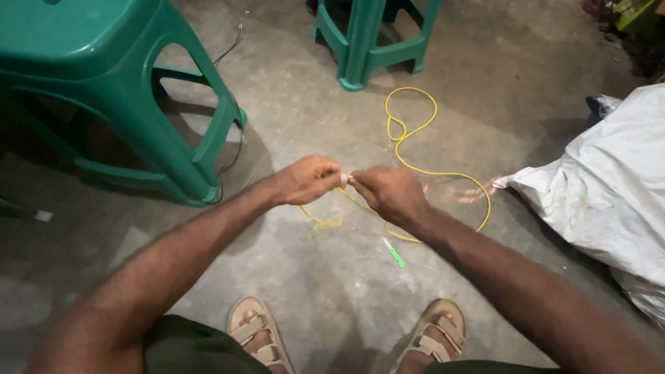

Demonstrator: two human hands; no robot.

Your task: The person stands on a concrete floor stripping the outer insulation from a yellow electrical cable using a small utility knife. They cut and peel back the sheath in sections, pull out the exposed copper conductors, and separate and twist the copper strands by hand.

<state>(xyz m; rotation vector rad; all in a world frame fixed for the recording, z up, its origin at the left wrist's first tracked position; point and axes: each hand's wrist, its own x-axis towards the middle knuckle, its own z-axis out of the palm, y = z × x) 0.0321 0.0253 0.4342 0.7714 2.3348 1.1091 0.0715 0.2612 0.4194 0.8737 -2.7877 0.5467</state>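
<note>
Both hands [348, 181] pinch the yellow cable [413, 131], which loops beyond them.

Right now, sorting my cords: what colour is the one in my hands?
The cord is yellow, seen in the head view.

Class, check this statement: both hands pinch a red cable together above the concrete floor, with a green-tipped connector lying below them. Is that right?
Not quite. The head view shows the cable is yellow, not red. The left hand and right hand do pinch it together, above the green-tipped connector on the floor.
</note>
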